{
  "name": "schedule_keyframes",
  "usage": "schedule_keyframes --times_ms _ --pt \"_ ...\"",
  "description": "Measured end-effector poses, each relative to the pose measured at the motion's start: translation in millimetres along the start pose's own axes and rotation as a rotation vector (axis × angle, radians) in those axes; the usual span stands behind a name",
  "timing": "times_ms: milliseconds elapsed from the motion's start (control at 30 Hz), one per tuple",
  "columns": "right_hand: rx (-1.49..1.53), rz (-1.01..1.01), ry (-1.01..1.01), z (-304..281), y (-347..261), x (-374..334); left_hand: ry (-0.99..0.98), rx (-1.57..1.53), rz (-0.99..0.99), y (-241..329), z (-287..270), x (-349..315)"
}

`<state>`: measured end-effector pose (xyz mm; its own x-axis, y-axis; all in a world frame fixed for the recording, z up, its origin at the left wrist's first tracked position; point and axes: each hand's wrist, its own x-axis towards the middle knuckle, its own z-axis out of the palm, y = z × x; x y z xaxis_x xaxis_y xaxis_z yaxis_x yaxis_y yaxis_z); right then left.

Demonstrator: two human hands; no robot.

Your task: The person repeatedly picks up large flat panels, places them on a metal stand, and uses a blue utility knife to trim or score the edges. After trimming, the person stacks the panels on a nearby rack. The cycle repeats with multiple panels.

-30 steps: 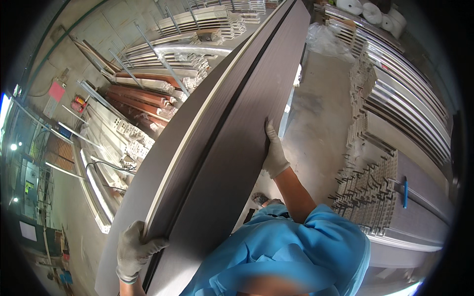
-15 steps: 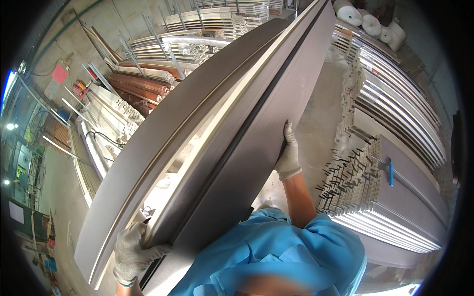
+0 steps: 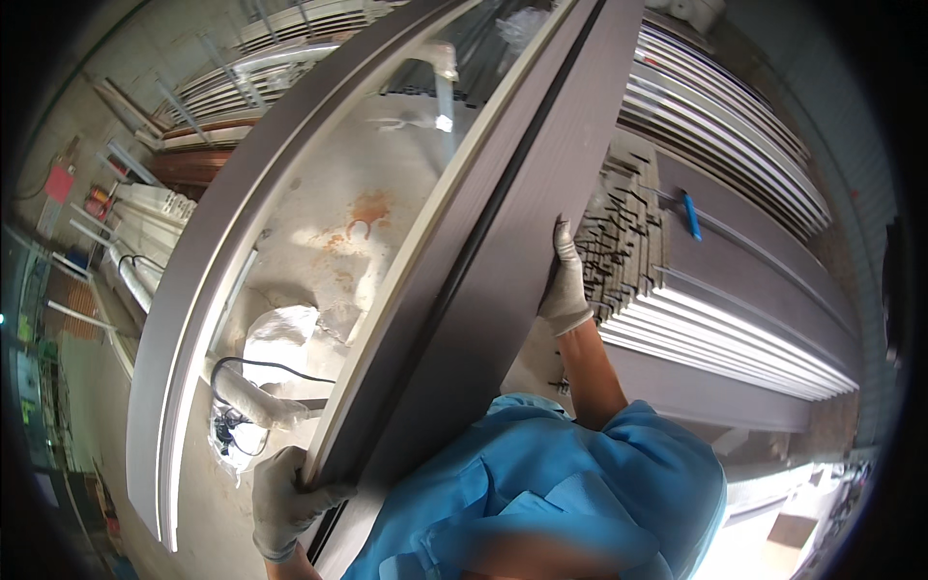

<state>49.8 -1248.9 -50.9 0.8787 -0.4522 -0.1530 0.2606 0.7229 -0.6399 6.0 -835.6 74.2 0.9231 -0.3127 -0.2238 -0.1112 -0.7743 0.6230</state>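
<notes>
I hold a long grey-brown panel (image 3: 488,319) slantwise in front of my body. A black groove runs down its length, and its left edge is pale. Near the lower end, my gloved left hand (image 3: 287,503) is closed round that edge with the thumb over the face. Higher up, my gloved right hand (image 3: 567,288) grips the opposite edge; its fingers pass partly out of sight behind the panel. To the left lies a second grey-brown panel (image 3: 188,261), apart from the one I hold.
A padded stand (image 3: 249,398) with a black cable and crumpled clear plastic (image 3: 280,336) shows between the panels. On the right is a stack of similar panels (image 3: 754,280) with a blue tool (image 3: 691,215) on top. Long boards (image 3: 735,106) lie beyond; reddish-brown profiles (image 3: 198,159) are far left.
The held panel has come away from the left panel, and the gap between them is much wider, showing floor and stand. My view has turned right. Both hands keep their grip.
</notes>
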Motion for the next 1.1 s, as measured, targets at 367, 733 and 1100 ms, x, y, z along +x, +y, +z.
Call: schedule_keyframes --times_ms 367,733,1100 --pt "0.069 -0.006 0.182 -53 3 -126 -0.061 -0.187 0.048 -35 25 -62" --pt "0.082 -0.041 0.33 -79 -10 -237 -0.184 -0.184 0.09 -40 33 -99" --pt "0.06 -0.156 0.415 -182 -92 -278 -0.262 -0.023 0.205 68 110 -108"
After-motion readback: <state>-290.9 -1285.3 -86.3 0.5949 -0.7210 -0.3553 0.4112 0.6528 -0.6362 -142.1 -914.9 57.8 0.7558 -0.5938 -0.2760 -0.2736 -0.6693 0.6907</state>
